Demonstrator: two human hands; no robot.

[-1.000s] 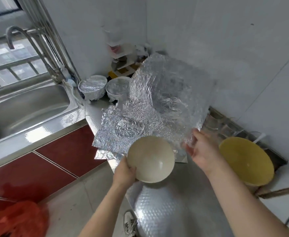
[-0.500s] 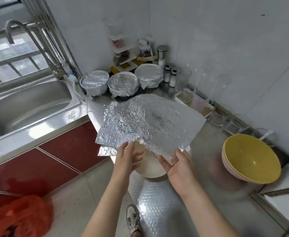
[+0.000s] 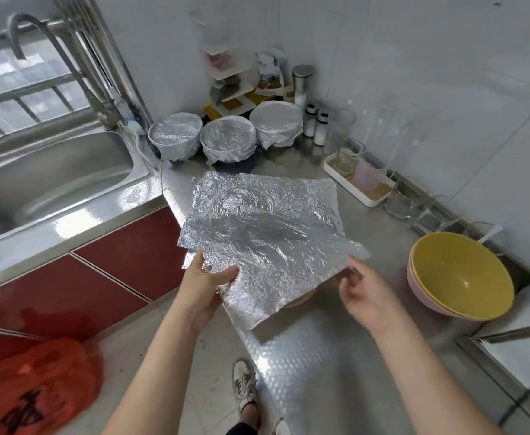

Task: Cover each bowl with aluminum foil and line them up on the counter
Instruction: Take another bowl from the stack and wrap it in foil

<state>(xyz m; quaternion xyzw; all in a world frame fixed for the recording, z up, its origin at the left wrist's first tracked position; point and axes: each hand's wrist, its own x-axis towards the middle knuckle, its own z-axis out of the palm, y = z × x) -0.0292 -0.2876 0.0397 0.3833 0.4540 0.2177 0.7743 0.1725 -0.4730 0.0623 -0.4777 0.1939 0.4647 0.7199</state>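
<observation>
Foil sheet [image 3: 267,240] hovers mid-frame over the bowl [image 3: 301,299], a rim sliver on the desk [image 3: 320,362] squarely between the hands: left hand [image 3: 207,287] fingers pinch the near-left edge, while right hand [image 3: 367,290] fingers curl loosely at the right edge, grip unclear.

Crinkled foil sheet [image 3: 267,246] draped over bowl [image 3: 299,300]; three foil-covered bowls [image 3: 228,136] in row behind
</observation>
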